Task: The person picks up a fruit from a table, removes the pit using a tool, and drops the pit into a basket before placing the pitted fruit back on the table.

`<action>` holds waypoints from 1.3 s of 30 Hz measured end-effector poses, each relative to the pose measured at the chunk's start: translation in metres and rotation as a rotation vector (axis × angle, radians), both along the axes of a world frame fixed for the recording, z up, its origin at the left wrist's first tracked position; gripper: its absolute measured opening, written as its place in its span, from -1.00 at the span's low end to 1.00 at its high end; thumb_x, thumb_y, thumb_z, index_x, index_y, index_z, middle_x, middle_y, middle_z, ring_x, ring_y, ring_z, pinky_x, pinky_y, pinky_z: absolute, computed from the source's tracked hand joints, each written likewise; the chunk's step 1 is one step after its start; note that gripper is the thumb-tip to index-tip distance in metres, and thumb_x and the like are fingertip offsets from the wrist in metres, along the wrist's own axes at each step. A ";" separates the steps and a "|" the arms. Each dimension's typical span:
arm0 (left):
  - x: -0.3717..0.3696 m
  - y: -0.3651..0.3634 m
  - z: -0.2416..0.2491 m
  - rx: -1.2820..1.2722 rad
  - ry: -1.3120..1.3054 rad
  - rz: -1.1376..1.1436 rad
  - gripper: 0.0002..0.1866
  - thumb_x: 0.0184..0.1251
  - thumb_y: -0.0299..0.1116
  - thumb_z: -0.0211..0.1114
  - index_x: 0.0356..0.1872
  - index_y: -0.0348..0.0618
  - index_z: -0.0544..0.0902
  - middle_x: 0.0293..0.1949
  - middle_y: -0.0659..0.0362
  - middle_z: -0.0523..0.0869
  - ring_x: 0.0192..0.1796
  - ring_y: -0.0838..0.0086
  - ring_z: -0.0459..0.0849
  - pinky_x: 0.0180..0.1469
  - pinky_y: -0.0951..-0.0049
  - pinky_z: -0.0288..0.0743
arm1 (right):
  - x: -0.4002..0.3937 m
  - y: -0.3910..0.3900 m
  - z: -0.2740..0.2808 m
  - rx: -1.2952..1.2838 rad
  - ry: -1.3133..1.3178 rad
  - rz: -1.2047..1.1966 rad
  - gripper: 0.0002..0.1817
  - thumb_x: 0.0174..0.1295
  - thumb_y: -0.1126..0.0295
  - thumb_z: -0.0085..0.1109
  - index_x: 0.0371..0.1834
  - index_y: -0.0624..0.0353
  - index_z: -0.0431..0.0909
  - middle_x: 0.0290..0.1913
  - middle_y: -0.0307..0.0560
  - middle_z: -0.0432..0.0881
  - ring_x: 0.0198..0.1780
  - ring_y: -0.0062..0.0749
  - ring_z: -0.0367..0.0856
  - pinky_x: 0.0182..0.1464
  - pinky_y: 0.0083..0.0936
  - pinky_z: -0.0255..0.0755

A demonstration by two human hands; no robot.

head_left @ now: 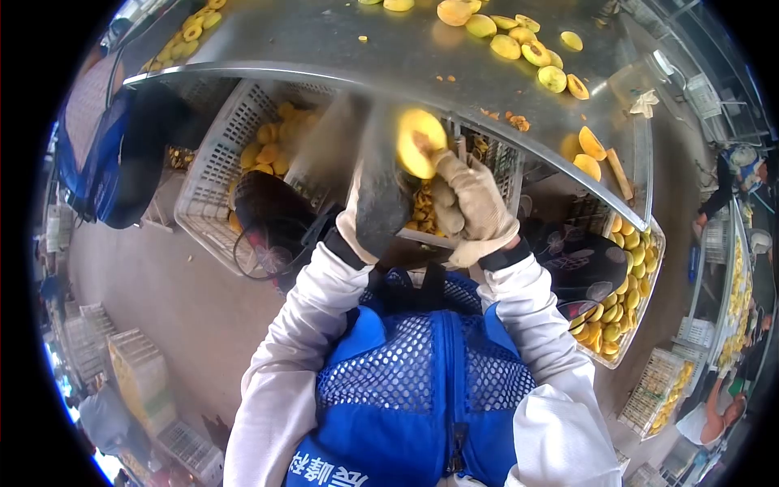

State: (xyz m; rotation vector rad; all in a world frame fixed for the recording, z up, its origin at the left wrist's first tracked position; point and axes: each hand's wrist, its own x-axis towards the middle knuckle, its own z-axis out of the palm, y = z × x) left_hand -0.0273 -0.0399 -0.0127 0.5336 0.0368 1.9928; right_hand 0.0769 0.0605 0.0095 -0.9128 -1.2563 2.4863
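Observation:
A halved yellow peach (420, 144), its cut face showing a reddish-brown pit hollow, is up between my hands near the table edge. My right hand (471, 195), in a beige knit glove, is closed with its fingertips at the fruit's right side. At the peach's left edge is my left hand (383, 203) in a dark grey glove, its fingers smeared by motion. Under my hands stands a crate (507, 174) with orange peach scraps (425, 209) in it.
Peach halves (505, 46) and a wooden stick (619, 174) lie on the metal table (324, 40). A white crate (207, 174) of peaches stands left; another crate (656, 268) of halves stands right. People and stacked crates (138, 365) surround me.

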 end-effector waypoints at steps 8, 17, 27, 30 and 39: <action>-0.023 0.002 -0.028 -0.615 1.357 0.944 -0.22 0.10 -0.60 0.50 0.34 -0.38 0.27 0.11 -0.02 0.64 0.13 0.31 0.66 0.21 0.31 0.54 | 0.010 0.001 0.020 0.796 -0.289 0.266 -0.67 0.38 0.20 0.20 -0.05 0.28 0.52 -0.33 -0.20 0.58 -0.33 -0.48 0.62 -0.22 -0.51 0.52; -0.033 -0.001 -0.030 -0.621 1.394 0.833 -0.39 0.09 -0.61 0.45 0.22 -0.30 0.45 0.04 0.02 0.67 0.09 0.30 0.68 0.16 0.33 0.56 | 0.003 0.008 0.012 1.144 -0.374 0.488 -0.53 0.41 0.11 0.17 0.03 0.39 0.49 -0.08 0.18 0.70 0.00 -0.07 0.70 0.06 -0.36 0.49; -0.044 -0.009 -0.015 -0.454 1.705 0.729 -0.48 0.01 -0.69 0.34 0.11 -0.28 0.56 0.03 -0.05 0.68 0.14 0.14 0.65 0.28 0.26 0.48 | 0.014 0.027 0.006 1.178 -0.302 0.722 -0.41 0.39 -0.01 0.16 0.17 0.36 0.45 -0.23 0.25 0.71 -0.16 0.03 0.73 -0.20 -0.27 0.54; -0.051 -0.006 -0.005 -0.298 1.953 0.707 -0.43 0.00 -0.72 0.31 0.16 -0.29 0.54 0.06 -0.07 0.68 0.18 0.10 0.63 0.34 0.25 0.43 | 0.016 0.029 -0.008 1.389 -0.238 0.740 -0.43 0.39 0.05 0.17 0.20 0.36 0.44 -0.22 0.24 0.72 -0.25 -0.04 0.76 -0.27 -0.31 0.55; -0.058 -0.002 0.002 -0.360 1.864 0.439 -0.33 -0.05 -0.70 0.26 0.25 -0.27 0.54 0.15 -0.06 0.66 0.16 0.14 0.65 0.25 0.31 0.50 | 0.012 0.025 0.019 0.943 -0.443 0.902 -0.47 0.40 0.12 0.14 0.25 0.32 0.44 -0.17 0.20 0.73 -0.18 -0.06 0.75 -0.16 -0.33 0.57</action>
